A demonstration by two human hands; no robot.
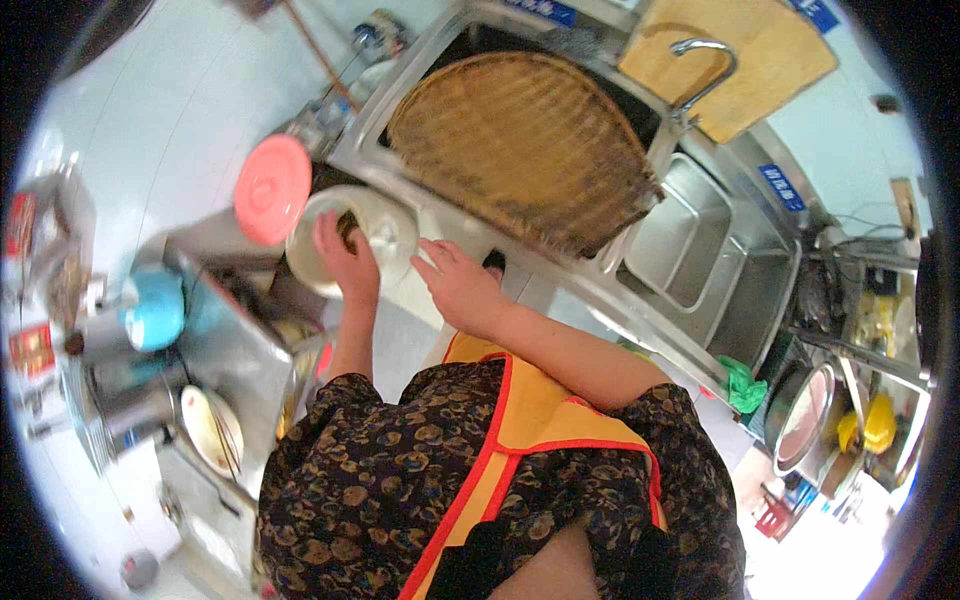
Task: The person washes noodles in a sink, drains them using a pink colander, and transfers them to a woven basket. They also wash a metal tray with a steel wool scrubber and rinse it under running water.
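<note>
Below the near edge of the sink is a round white tub (301, 259). My left hand (346, 259) reaches down into it, fingers and thumb curved around a small dark brown-green thing (346, 227). Blur hides whether I grip that thing or it only lies under my hand. On the tub's right side is a pale, translucent plastic surface (394, 236), perhaps a bag or lid. Just right of that plastic, my right hand (456, 285) has its fingers spread, with nothing seen in them.
A large woven bamboo tray (525, 150) covers the left sink basin. Beside it are a chrome tap (709, 56), a yellow cutting board (757, 67) and a steel basin (679, 232). A pink plastic lid or basin (273, 190) stands left; a steel counter (240, 352) runs below it.
</note>
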